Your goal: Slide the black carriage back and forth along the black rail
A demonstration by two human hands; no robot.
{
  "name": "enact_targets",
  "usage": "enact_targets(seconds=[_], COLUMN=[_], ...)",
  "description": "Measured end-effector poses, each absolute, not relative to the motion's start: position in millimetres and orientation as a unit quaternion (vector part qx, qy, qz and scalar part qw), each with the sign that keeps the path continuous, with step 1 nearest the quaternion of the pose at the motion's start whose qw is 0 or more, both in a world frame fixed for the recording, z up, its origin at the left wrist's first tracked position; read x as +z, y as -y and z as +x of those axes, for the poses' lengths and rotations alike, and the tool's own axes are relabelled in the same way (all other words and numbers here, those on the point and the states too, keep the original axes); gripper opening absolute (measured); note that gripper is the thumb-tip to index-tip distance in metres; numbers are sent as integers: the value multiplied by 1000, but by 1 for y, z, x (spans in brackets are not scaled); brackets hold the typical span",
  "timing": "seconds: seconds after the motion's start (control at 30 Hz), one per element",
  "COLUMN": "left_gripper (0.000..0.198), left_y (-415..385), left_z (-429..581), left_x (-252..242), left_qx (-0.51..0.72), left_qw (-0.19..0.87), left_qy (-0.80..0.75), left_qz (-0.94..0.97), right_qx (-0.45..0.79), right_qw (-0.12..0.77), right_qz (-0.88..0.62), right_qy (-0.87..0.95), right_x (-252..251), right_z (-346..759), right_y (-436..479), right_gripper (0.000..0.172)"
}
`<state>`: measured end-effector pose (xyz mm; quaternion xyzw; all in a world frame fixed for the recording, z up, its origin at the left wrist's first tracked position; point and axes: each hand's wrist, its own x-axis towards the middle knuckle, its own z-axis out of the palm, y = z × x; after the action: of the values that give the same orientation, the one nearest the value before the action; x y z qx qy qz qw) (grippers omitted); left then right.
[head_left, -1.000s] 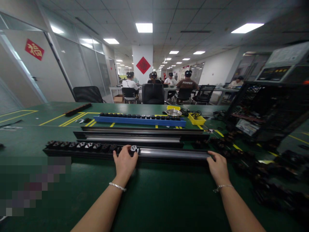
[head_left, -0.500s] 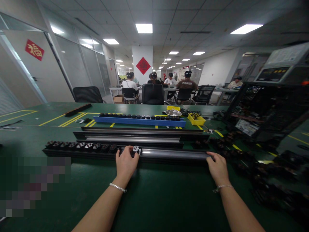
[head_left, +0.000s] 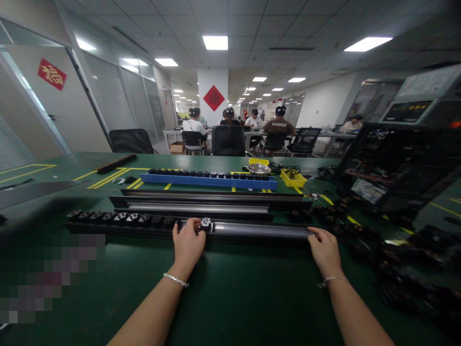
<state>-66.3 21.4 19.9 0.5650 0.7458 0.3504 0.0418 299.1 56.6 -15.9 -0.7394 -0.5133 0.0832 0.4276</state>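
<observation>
A long black channel (head_left: 259, 229) with a shiny grey inner surface lies across the green table in front of me. Several small black blocks (head_left: 108, 216), some with pale faces, stand in a row along its left part. My left hand (head_left: 189, 245) is closed at the middle of the channel, with finger and thumb at the left side of a single white-faced block (head_left: 206, 223). At the right end, my right hand (head_left: 326, 247) grips the channel edge between thumb and fingers. Its fingertips are partly hidden.
Two more black channels (head_left: 194, 207) lie just behind. Beyond them are a blue tray (head_left: 209, 181) of black blocks, a metal dish (head_left: 259, 168) and a yellow bin (head_left: 293, 179). Dark parts (head_left: 406, 259) pile up at right, near an open black case (head_left: 382, 163). People sit farther back.
The white-faced block has slid slightly right along the channel, with my left hand barely shifting. My right hand stays put. A blurred grey shape has come in at the left edge.
</observation>
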Motion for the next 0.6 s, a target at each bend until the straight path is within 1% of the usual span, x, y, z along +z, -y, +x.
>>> enact_targets(seconds=[0.17,0.4,0.6], left_gripper=[31,36,35], left_y=[-22,-19,-18], left_z=[-65,-61,-62], left_x=[18,13,13], left_qx=[337,326,322], left_qw=[31,-18,-6], left_qy=[-746,-728,-727], left_qz=[574,603,606], right_qx=[85,84,95], right_qw=[434,425,415], right_qz=[-740,-748,-756], right_qy=[506,503,498], right_x=[-18,-13,-10], right_z=[301,298,296], right_y=[-58,-56,-55], right_gripper=[37,40,39])
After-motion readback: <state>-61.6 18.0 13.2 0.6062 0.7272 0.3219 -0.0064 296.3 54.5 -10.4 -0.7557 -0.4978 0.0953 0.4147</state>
